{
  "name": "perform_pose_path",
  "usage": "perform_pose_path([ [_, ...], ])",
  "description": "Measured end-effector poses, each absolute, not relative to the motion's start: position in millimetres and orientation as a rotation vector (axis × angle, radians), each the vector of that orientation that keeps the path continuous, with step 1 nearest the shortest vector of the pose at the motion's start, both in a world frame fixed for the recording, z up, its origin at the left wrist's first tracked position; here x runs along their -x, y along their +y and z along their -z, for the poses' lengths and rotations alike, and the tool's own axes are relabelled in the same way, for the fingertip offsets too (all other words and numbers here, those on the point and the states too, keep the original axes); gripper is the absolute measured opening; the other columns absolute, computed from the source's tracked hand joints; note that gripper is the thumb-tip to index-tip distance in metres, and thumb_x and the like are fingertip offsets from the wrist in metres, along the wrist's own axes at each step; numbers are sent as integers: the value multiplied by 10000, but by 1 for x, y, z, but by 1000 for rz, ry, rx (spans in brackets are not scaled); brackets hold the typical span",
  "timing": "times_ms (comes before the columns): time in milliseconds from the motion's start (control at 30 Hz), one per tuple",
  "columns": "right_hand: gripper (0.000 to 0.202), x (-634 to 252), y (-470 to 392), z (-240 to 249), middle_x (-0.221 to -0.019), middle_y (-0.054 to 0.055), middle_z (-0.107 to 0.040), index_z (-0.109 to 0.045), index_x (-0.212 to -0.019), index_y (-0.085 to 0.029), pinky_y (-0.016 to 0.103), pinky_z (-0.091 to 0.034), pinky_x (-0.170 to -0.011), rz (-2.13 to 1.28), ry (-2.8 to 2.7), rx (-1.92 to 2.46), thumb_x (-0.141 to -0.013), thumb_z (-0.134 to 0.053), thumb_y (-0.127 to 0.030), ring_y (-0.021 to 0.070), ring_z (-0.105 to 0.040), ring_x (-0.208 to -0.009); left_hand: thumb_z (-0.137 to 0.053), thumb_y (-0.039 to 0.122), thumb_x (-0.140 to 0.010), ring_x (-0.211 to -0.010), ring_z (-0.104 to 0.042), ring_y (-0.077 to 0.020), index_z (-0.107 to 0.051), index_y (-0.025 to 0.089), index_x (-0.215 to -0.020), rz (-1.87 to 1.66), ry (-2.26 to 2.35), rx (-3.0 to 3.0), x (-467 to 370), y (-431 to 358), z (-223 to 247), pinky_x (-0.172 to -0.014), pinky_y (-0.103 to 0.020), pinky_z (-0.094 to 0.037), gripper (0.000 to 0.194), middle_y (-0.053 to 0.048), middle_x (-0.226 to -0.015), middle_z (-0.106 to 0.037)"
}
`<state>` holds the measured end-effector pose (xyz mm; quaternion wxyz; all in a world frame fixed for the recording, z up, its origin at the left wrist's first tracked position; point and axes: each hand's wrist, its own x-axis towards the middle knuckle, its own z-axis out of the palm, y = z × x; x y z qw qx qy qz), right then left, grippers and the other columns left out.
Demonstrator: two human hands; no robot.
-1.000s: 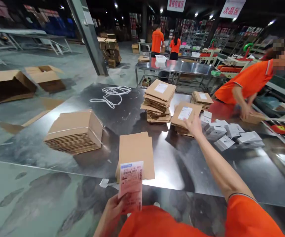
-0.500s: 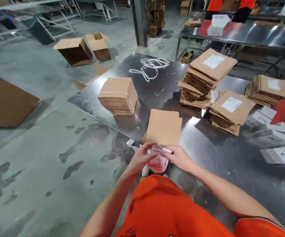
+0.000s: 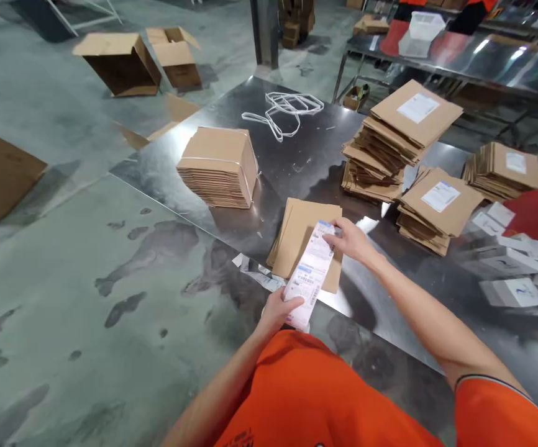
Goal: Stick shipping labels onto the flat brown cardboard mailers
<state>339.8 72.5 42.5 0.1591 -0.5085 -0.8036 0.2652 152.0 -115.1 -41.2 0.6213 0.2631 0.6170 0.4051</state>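
Observation:
A long strip of printed shipping labels point(image 3: 310, 273) stretches between my hands, tilted over the table's front edge. My left hand point(image 3: 278, 308) pinches its lower end close to my body. The upper end is gripped between the thumb and fingers of my right hand point(image 3: 349, 238). Beneath the strip lies a small pile of flat brown cardboard mailers point(image 3: 292, 226), partly covered by it. Scraps of label paper point(image 3: 262, 276) lie at the table edge, left of the strip.
On the metal table point(image 3: 292, 177) stand a strapped cardboard bundle point(image 3: 217, 161), white strapping point(image 3: 292, 108), a tall stack of labelled mailers point(image 3: 402, 130), a lower stack point(image 3: 439, 202) and white boxes point(image 3: 514, 292). Open cartons point(image 3: 120, 62) sit on the floor. A person's hand shows at the right edge.
My right hand has moved up and away over the mailers, drawing the label strip out long. My left hand has gone slightly lower, holding the near end. The view has shifted a little.

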Motion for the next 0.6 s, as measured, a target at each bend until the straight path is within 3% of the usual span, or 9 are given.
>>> perform_pose_path([
  [100, 413, -332, 104, -29, -1167, 90, -635, -570, -1144, -193, 346, -459, -860, -633, -2464, 1500, -794, -706, -364, 249, -588, -1052, -777, 346, -638, -633, -660, -189, -708, 101, -913, -888, 1436, -534, -153, -114, 51, -540, -265, -512, 375, -60, -753, -734],
  [233, 494, -320, 113, -16, -1191, 105, -616, -541, -1204, -206, 385, -474, -886, -458, -2651, 1517, -813, -692, -467, 278, -580, -1102, -724, 347, -691, -602, -656, -174, -708, 108, -909, -857, 1460, -524, -155, -110, 59, -513, -249, -500, 324, -51, -752, -731],
  [400, 737, -319, 102, -15, -1252, 193, -582, -427, -1407, -183, 473, -468, -899, -141, -2689, 1643, -810, -675, -536, 365, -550, -1136, -687, 335, -706, -497, -551, -143, -658, 123, -621, -717, 1540, -627, -132, -150, 61, -453, -223, -385, 230, -6, -540, -609],
  [467, 686, -318, 98, -13, -1284, 205, -577, -375, -1463, -170, 477, -462, -923, -102, -2656, 1560, -882, -601, -456, 358, -547, -1146, -654, 328, -745, -528, -554, -147, -647, 138, -572, -706, 1594, -825, -119, -166, 52, -492, -225, -395, 258, -13, -541, -601],
  [533, 542, -314, 95, -5, -1350, 195, -556, -406, -1452, -138, 462, -428, -1013, -162, -2660, 1383, -961, -458, -360, 324, -513, -1231, -595, 313, -822, -668, -624, -166, -710, 155, -668, -748, 1578, -1241, -113, -166, 40, -614, -236, -461, 249, -60, -731, -706],
  [600, 529, -307, 89, 7, -1461, 196, -472, -406, -1452, -85, 476, -339, -1120, -201, -2635, 1340, -993, -363, -344, 311, -406, -1366, -528, 288, -895, -822, -672, -177, -743, 182, -785, -736, 1520, -1668, -113, -149, 30, -726, -254, -492, 264, -110, -1107, -733],
])
